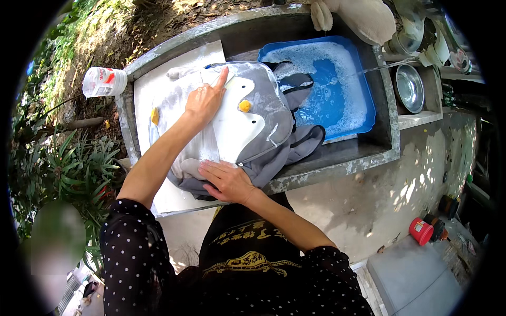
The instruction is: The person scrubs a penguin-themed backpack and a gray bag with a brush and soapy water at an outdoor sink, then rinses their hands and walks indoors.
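Note:
A wet grey and white backpack (263, 136) with a penguin-like face and yellow beak lies on a pale board (144, 94) in a concrete sink (330, 170). My left hand (206, 98) rests on its upper white part, index finger stretched out, thumb apart, other fingers bent. On the lower edge of the bag's white part lies my right hand (225, 181), fairly flat, with light suds by its fingertips. Grey straps (298, 91) trail from the bag into a blue plastic basin (369, 104) of foamy water, to the right of both hands.
A clear plastic jar (104, 81) stands on the sink's left rim. A thin stream of water (389, 65) runs into the basin from the right. A metal bowl (410, 89) sits in a side compartment, and pale plush items (365, 17) hang over the far rim.

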Demonstrator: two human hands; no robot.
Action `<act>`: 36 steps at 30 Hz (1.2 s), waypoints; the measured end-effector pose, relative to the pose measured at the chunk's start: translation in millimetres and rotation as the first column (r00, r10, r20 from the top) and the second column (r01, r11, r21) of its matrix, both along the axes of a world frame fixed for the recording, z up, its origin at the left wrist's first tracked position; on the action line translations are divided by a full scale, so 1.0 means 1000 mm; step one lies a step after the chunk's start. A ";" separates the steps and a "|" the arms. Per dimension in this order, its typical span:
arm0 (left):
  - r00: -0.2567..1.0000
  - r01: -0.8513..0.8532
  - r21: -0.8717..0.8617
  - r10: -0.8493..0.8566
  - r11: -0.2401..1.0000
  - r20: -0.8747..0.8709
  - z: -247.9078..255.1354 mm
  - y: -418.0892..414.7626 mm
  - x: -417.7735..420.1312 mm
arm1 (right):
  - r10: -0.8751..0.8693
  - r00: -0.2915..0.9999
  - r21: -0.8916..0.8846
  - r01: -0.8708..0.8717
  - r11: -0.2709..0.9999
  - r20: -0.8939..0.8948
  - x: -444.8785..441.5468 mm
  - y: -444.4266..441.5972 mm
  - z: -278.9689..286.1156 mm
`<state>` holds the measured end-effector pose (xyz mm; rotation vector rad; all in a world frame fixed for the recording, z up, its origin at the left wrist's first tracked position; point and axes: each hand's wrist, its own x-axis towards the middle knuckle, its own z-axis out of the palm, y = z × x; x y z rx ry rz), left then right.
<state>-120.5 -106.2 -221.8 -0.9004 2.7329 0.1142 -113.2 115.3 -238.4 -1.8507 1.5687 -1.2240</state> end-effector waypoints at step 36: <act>0.729 -0.621 0.076 0.610 0.780 -0.310 0.046 -0.017 0.291 | -0.502 0.861 0.174 0.483 0.858 0.085 -0.073 -0.022 0.044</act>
